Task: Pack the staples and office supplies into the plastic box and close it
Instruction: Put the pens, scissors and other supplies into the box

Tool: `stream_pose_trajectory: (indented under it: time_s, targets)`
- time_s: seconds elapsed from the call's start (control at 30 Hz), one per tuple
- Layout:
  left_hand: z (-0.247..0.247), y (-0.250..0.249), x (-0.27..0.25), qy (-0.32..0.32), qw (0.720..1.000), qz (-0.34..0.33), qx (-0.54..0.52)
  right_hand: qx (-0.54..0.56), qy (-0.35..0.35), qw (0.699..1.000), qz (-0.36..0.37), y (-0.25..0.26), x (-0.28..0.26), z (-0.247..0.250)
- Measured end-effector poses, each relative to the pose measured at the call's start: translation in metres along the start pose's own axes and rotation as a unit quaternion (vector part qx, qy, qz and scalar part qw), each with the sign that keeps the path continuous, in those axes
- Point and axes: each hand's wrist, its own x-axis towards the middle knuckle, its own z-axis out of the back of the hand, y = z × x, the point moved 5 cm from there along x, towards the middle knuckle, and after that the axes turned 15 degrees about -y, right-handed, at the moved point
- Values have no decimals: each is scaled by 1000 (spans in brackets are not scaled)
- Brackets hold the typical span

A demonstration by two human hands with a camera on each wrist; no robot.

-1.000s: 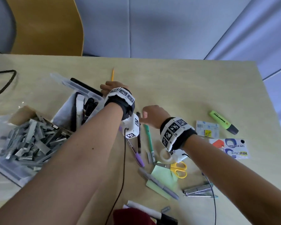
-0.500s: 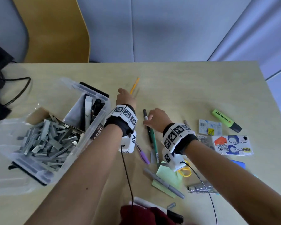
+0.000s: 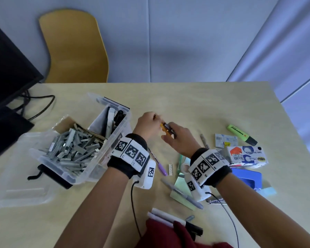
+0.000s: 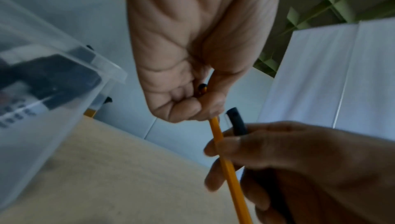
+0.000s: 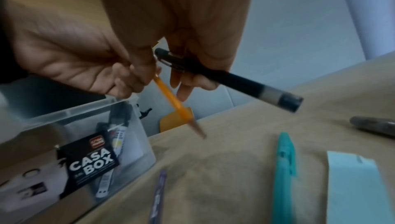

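both hands raised: left hand (image 4: 181,58) fingers pinching pencil (image 4: 226,165), right hand (image 3: 179,138) gripping pen (image 5: 230,77)

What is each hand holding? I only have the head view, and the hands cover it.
Observer: The left wrist view shows the left hand with its grip on the top end of a yellow pencil.
Operator: And the right?
Observer: The right wrist view shows the right hand pinching a black pen near its clip end.
Operator: Is the right hand on the pencil too?
Observer: In the left wrist view its fingers lie against the pencil's shaft. It's too blurred to tell whether they hold it.
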Motion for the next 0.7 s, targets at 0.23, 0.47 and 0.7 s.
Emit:
stream_pose_trajectory:
  time_s: [0.23,0.47,0.7]
  targets:
    - [-16,25,-18,66,974,-99,191,-128,-16,977,-171,-50,-4,12]
    - [-57,67,-48,191,799,-302,483,-260,95,936,-215,-65,-14,-1]
    - [-54,72,-51,121,826,-301,461,-172,54,947,-265,-64,-10,-3]
